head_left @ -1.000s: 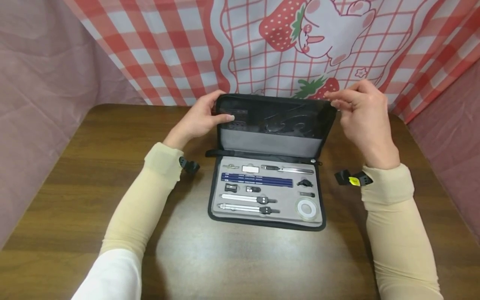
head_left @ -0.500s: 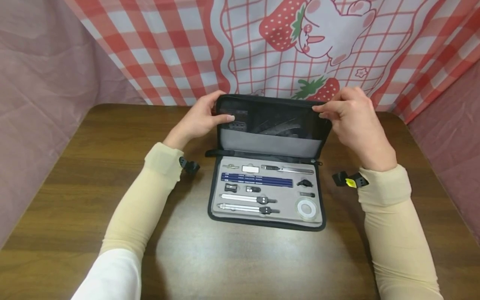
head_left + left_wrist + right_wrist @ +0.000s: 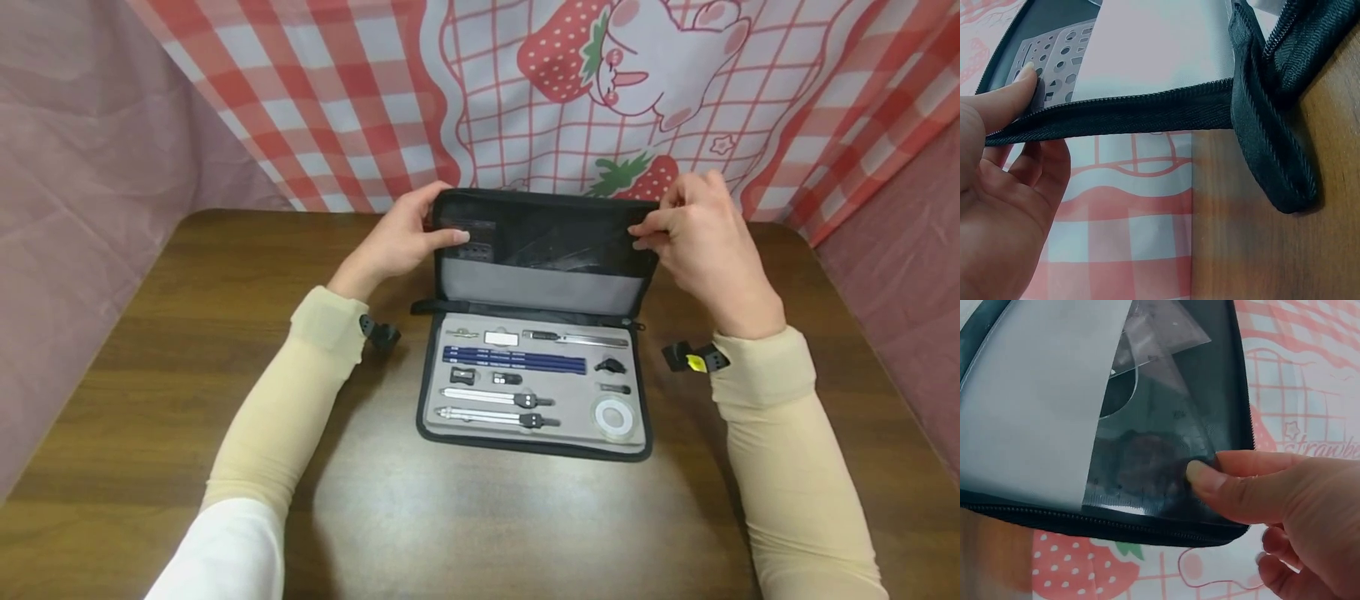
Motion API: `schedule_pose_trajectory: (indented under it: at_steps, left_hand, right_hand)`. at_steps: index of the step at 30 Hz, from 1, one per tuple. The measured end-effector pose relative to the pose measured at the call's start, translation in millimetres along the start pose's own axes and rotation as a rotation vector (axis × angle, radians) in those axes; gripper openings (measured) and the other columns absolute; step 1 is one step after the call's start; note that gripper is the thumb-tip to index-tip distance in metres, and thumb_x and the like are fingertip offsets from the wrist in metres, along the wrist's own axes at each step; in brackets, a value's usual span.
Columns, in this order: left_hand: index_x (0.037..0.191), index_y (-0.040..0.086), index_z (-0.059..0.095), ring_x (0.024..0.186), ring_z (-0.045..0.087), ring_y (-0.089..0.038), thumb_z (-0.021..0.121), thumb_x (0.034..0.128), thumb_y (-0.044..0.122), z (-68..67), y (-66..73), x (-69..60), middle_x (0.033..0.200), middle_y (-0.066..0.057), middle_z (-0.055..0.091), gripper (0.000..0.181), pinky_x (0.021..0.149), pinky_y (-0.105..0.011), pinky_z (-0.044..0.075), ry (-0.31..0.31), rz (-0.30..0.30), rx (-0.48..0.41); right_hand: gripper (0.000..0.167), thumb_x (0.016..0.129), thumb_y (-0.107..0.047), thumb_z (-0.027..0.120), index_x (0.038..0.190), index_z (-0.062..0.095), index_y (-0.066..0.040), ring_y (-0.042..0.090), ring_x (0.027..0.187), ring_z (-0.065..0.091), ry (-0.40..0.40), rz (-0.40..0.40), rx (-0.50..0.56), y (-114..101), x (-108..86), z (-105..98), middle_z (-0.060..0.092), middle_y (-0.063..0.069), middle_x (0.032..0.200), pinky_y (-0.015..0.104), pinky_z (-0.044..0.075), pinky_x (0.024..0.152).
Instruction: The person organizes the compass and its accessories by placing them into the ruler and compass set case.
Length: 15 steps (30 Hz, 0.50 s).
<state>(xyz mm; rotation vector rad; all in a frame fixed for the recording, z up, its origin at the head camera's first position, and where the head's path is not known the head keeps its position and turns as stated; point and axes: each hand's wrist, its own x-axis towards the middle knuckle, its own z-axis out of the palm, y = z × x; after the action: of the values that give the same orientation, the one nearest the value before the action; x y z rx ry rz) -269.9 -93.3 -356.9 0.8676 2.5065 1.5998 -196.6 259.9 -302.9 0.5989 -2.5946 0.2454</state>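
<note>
A black zip case (image 3: 534,452) lies unfolded on the table, its lid standing up at the back. My left hand (image 3: 393,237) grips the lid's left edge, thumb inside and fingers behind. Near that thumb, a clear stencil template (image 3: 1063,53) sits in the lid's grey pocket (image 3: 1154,50). My right hand (image 3: 708,246) pinches the corner of a clear set square (image 3: 1163,481) between thumb and forefinger, at the lid's right side. The set square's lower part is hidden behind the pocket (image 3: 1035,406). Another clear piece with a curved edge (image 3: 1135,394) shows beside it.
The case's grey tray holds blue pencils (image 3: 513,360), two compasses (image 3: 487,417), a white eraser (image 3: 501,338), a sharpener (image 3: 462,376) and a round clear container (image 3: 613,417). A zip tab (image 3: 1279,156) sticks out left. A checked cloth (image 3: 360,100) hangs behind the table (image 3: 480,533).
My right hand has moved left and slightly down from the lid's top right corner, and the clear pieces in the lid have shifted. The left hand keeps its place.
</note>
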Motion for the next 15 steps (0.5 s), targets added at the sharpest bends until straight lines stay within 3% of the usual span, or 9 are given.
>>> schedule_pose_trajectory:
  at_steps: [7,12,15]
  left_hand:
    - [0.121,0.011,0.058,0.086,0.059,-0.02,0.074,0.0908,0.011,1.6,0.8,1.3,0.101,-0.004,0.066,0.034,0.078,-0.034,0.051,-0.011,0.001,-0.011]
    - [0.122,0.012,0.058,0.084,0.059,-0.02,0.074,0.0906,0.013,0.4,-0.8,-0.2,0.1,-0.002,0.066,0.035,0.077,-0.034,0.051,-0.002,0.002,0.0]
    - [0.124,0.012,0.057,0.085,0.059,-0.019,0.074,0.0905,0.014,0.9,-2.8,0.2,0.102,-0.002,0.066,0.038,0.078,-0.034,0.051,0.007,0.002,0.006]
  right_hand:
    - [0.017,0.083,0.012,0.072,0.098,0.077,0.004,0.039,0.099,0.036,0.017,-0.01,0.029,5,-1.2,5,0.043,0.018,0.093,0.045,0.031,0.071]
    - [0.014,0.081,0.003,0.079,0.095,0.077,0.001,0.042,0.119,0.033,0.022,0.005,0.077,8,2.6,9,0.048,0.022,0.116,0.056,0.036,0.092]
    - [0.034,0.082,-0.002,0.08,0.112,0.066,0.002,0.041,0.124,0.035,-0.037,0.105,0.168,13,4.8,12,0.046,0.023,0.128,0.058,0.034,0.1]
